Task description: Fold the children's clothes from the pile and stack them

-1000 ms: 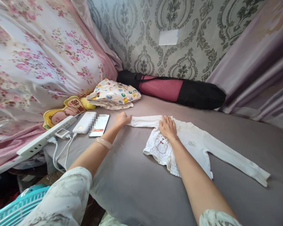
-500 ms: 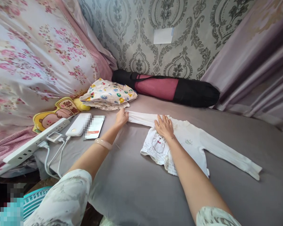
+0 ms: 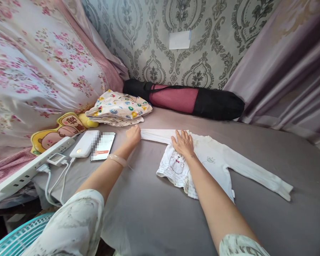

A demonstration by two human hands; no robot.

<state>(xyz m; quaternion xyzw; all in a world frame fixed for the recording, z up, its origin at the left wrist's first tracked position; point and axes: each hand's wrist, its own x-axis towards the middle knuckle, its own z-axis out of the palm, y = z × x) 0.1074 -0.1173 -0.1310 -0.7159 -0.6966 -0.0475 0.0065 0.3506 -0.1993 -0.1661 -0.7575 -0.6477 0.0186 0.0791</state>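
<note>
A small white long-sleeved shirt [image 3: 212,161] lies spread on the grey bed sheet, with a bear print on its front and a little green print beside it. My left hand [image 3: 133,135] is closed around the cuff of its left-lying sleeve, which stretches straight and taut. Flat on the chest near that shoulder rests my right hand [image 3: 183,143], fingers spread, pressing the cloth. My right forearm covers part of the shirt's middle and hem. The other sleeve [image 3: 261,176] runs loosely out to the right.
Folded patterned cloth [image 3: 120,106] lies beyond my left hand. Left of my forearm are a phone [image 3: 104,146], a white power bank [image 3: 85,144] and a power strip [image 3: 32,167] with cables. A black and pink rolled bag [image 3: 181,99] lies along the wall. A turquoise basket [image 3: 21,236] stands lower left.
My left hand has pulled slightly left, and the sleeve looks straighter and smoother. My right hand stays on the chest. The whole view has shifted a little.
</note>
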